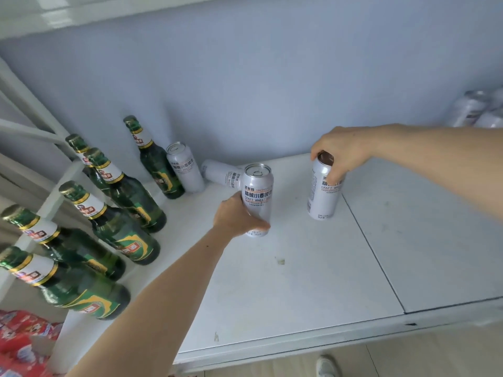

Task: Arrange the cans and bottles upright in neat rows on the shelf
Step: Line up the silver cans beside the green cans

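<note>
The left hand (239,213) grips the lower body of an upright white can (257,198), with the fingers curled around its side. The right hand (343,153) holds a second upright can (324,186) from above, fingers and thumb curled over its rim. Both cans stand on the white shelf (299,281), well apart from each other.

The relation that matters most is the fallen can (221,174). It lies on its side just behind the left hand, toward the wall, and its long axis runs roughly left to right along the back of the shelf. The left hand is clearly nearer to it; the right hand is far on the other side. I judge that this can must be stood up next, after the left hand lets go of its own can.

Further to the left of the left hand, another can (185,167) stands near the wall beside a green bottle (155,159), and more green bottles (117,224) stand in a line toward the front. Beyond the right hand, some cans (476,110) are blurred at the far end.
</note>
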`<state>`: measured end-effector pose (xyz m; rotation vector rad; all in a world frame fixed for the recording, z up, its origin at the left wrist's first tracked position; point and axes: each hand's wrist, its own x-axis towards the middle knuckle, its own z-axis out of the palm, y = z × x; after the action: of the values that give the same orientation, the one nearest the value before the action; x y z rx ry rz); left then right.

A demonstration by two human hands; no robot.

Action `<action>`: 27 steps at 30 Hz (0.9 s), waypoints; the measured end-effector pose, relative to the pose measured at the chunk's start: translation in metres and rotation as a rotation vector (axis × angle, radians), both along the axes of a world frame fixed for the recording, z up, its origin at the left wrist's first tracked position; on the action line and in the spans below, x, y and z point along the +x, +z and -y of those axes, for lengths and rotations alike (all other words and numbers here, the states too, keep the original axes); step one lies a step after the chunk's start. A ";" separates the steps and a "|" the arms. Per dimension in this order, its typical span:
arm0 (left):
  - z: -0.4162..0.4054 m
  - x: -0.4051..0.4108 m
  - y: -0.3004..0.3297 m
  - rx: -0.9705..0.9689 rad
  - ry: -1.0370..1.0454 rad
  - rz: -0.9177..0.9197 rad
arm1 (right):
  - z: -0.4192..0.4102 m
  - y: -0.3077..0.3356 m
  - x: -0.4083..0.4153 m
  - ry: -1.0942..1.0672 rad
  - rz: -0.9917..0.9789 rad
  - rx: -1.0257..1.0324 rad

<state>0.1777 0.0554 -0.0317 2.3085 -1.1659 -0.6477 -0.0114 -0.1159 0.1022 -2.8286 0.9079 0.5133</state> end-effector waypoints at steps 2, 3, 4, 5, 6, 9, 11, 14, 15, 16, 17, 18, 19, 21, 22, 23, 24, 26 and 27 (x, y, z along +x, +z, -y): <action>0.009 -0.009 0.003 -0.010 -0.034 -0.006 | 0.002 0.002 -0.022 -0.058 0.018 -0.006; 0.014 -0.013 0.004 -0.016 -0.049 -0.008 | 0.002 0.002 -0.034 -0.089 0.030 -0.009; 0.020 -0.018 0.005 -0.021 -0.064 -0.016 | 0.002 0.003 -0.046 -0.119 0.041 -0.012; 0.025 -0.025 0.005 -0.026 -0.080 -0.030 | 0.002 0.004 -0.059 -0.146 0.051 -0.017; 0.031 -0.033 0.005 -0.032 -0.098 -0.046 | 0.001 0.004 -0.074 -0.169 0.055 -0.021; 0.052 -0.064 0.009 -0.043 -0.153 -0.074 | 0.005 0.008 -0.122 -0.234 0.050 -0.047; 0.069 -0.091 0.015 -0.059 -0.186 -0.081 | 0.010 0.012 -0.155 -0.276 0.045 -0.066; 0.094 -0.135 0.020 -0.081 -0.205 -0.083 | 0.019 0.015 -0.204 -0.334 0.039 -0.086; 0.102 -0.150 0.020 -0.090 -0.203 -0.091 | 0.022 0.014 -0.220 -0.349 0.037 -0.085; 0.110 -0.166 0.020 -0.102 -0.200 -0.099 | 0.026 0.014 -0.237 -0.358 0.035 -0.083; 0.117 -0.183 0.020 -0.118 -0.197 -0.107 | 0.031 0.014 -0.254 -0.359 0.031 -0.087; 0.125 -0.201 0.019 -0.136 -0.193 -0.114 | 0.036 0.015 -0.270 -0.351 0.026 -0.094; 0.132 -0.218 0.018 -0.151 -0.188 -0.122 | 0.042 0.016 -0.286 -0.344 0.019 -0.099; 0.145 -0.255 0.016 -0.166 -0.185 -0.132 | 0.054 0.018 -0.319 -0.336 0.009 -0.102; 0.152 -0.273 0.015 -0.169 -0.184 -0.134 | 0.060 0.019 -0.336 -0.334 0.009 -0.103; 0.159 -0.291 0.014 -0.173 -0.181 -0.134 | 0.067 0.020 -0.353 -0.332 0.007 -0.109; 0.165 -0.309 0.013 -0.177 -0.176 -0.135 | 0.075 0.020 -0.369 -0.330 0.006 -0.118; 0.176 -0.339 0.008 -0.178 -0.170 -0.134 | 0.090 0.020 -0.396 -0.332 0.011 -0.130; 0.181 -0.352 0.005 -0.168 -0.172 -0.132 | 0.097 0.020 -0.408 -0.336 0.013 -0.134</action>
<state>-0.1745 -0.1252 -0.0266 2.0111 -1.3129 -0.7228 -0.4193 -0.2131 0.1219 -2.7006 1.4278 0.4019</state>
